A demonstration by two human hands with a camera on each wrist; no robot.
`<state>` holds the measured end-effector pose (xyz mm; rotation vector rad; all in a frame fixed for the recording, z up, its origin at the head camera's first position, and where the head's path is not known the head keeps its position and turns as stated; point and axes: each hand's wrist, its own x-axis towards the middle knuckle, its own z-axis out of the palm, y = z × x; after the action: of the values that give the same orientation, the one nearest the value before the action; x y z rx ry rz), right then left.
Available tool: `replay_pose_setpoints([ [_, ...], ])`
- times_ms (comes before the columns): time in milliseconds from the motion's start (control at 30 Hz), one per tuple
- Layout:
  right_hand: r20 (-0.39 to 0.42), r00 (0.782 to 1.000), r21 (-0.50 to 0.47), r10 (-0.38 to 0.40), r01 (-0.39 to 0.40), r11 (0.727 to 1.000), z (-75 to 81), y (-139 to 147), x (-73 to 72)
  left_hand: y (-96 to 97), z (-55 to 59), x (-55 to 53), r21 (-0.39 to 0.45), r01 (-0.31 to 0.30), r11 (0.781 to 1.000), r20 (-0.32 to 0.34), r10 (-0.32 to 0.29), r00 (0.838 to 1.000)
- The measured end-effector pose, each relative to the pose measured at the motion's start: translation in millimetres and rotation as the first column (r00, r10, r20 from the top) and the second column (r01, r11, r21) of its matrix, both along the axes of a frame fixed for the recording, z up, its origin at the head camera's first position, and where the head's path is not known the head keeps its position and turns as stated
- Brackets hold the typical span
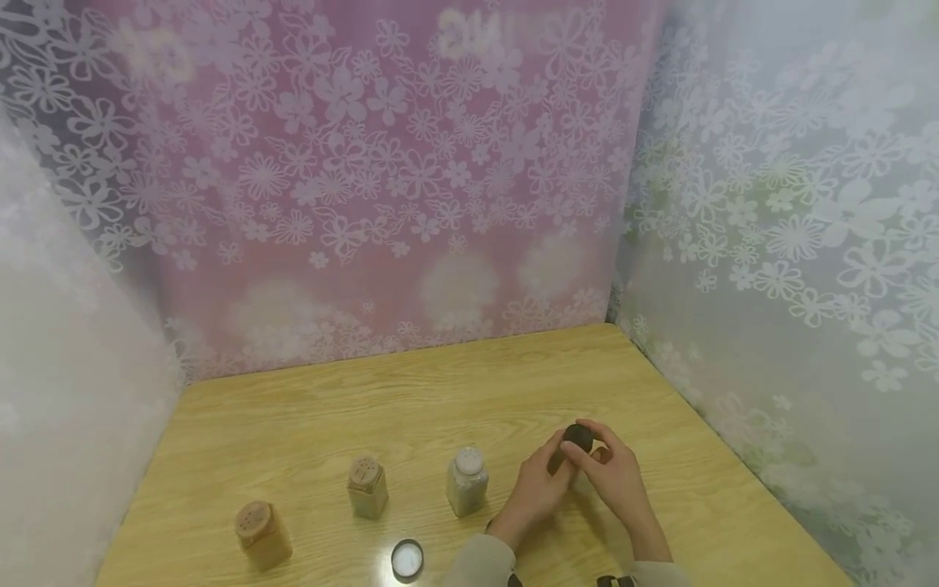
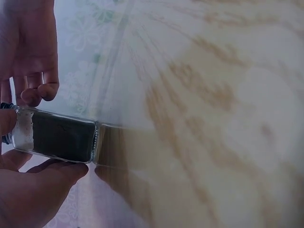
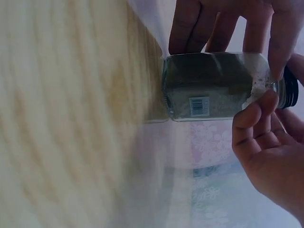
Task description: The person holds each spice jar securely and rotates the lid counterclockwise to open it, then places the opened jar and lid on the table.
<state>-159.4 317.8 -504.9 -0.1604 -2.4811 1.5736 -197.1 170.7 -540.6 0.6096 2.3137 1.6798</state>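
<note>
A square glass jar [image 3: 209, 90] with dark contents stands upright on the table, a barcode label on its side. Its black lid [image 1: 578, 438] shows in the head view between both hands. My left hand [image 1: 537, 489] holds the jar, its fingers along the glass below the lid. With thumb and fingers, my right hand [image 1: 618, 483] grips the lid from the right. In the left wrist view the jar [image 2: 64, 136] has its base on the tabletop. From above, the hands hide most of the glass.
Left of my hands stands a glass shaker [image 1: 467, 483] with a white perforated top. Farther left are a shaker with a tan top [image 1: 367, 487] and an orange-brown shaker [image 1: 262, 534]. A dark-rimmed round lid [image 1: 407, 560] lies with its white inside up. Floral curtains [image 1: 396, 204] surround the table.
</note>
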Motion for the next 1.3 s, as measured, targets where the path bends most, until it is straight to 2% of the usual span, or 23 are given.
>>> replay_pose_setpoints([
  [100, -0.007, 1.000, -0.070, -0.009, 0.009, 0.997, -2.5, 1, 2.9, 0.6, -0.7, -0.1, -0.002, -0.002, 1.000, -0.007, 0.002, 1.000],
  [200, -0.047, 0.999, -0.131, 0.021, -0.027, 0.991, -4.7, 4, 5.5, 0.4, -0.7, -0.4, 0.004, 0.004, 1.000, -0.006, -0.004, 1.000],
  [333, -0.094, 0.992, -0.134, 0.085, -0.097, 0.986, -4.0, 7, 6.6, -0.4, 0.5, -0.8, 0.018, 0.013, 1.000, 0.015, -0.013, 1.000],
  [400, -0.096, 0.991, -0.130, 0.090, -0.102, 0.986, -2.5, 8, 6.7, -0.5, 1.2, -1.1, 0.021, 0.021, 1.000, 0.021, -0.022, 1.000],
  [533, -0.040, 0.997, -0.093, 0.063, -0.067, 0.993, 1.6, 4, 4.7, -0.3, 1.0, -1.4, 0.014, 0.024, 1.000, 0.028, -0.024, 0.999],
  [633, -0.015, 0.998, -0.014, 0.060, -0.060, 0.998, 4.6, 0, 1.7, 0.2, -0.1, -2.0, 0.011, 0.019, 1.000, 0.005, -0.019, 1.000],
  [733, -0.016, 0.998, 0.078, 0.057, -0.056, 0.995, 5.9, -3, -1.6, 0.6, -1.2, -2.7, 0.008, 0.017, 1.000, -0.022, -0.016, 1.000],
  [833, -0.014, 0.999, 0.107, 0.036, -0.034, 0.994, 5.8, -4, -3.1, 0.9, -1.9, -3.1, -0.005, 0.013, 1.000, -0.037, -0.013, 0.999],
  [967, 0.005, 1.000, 0.014, 0.010, -0.010, 1.000, 3.6, -2, -1.9, 0.8, -1.8, -2.7, -0.017, 0.002, 1.000, -0.026, -0.002, 1.000],
  [1067, -0.018, 0.999, -0.063, 0.032, -0.033, 0.997, 0.1, 2, -0.5, 0.0, -1.4, -2.4, -0.014, -0.004, 1.000, -0.014, 0.004, 1.000],
  [1200, -0.068, 0.995, -0.064, 0.070, -0.074, 0.995, -3.0, 6, 1.7, -1.4, -0.3, -2.0, -0.004, 0.002, 1.000, -0.005, -0.002, 1.000],
  [1300, -0.068, 0.995, -0.042, 0.079, -0.082, 0.996, -2.2, 5, 3.4, -2.2, 0.3, -1.0, -0.003, 0.012, 1.000, 0.002, -0.012, 1.000],
])
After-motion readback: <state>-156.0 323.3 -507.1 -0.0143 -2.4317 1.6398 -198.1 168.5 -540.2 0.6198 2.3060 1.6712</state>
